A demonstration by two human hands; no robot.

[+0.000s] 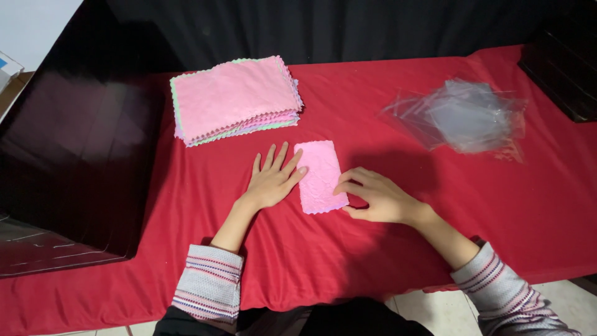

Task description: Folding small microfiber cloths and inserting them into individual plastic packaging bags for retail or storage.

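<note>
From the head camera, one small pink cloth [319, 177] lies on the red table cover [385, 249], folded into a narrow strip. That looks like the one piece being worked on right now, and it seems folded most of the way. A tall stack of pink and green cloths [235, 99] waits farther back and to the left, well apart from the hands, so a lot looks left to do. A heap of clear plastic bags [463, 115] lies far to the right, and no cloth is in any of them that I can see.

The left hand [272, 180] lies flat and open, fingers spread, with its fingertips touching the left edge of the folded cloth. The right hand [376, 198] is curled, and its fingertips pinch the lower right edge of the same cloth. So the cloth sits right between the two hands, touching both.

A shiny black box [68, 155] stands on the left side of the table.
</note>
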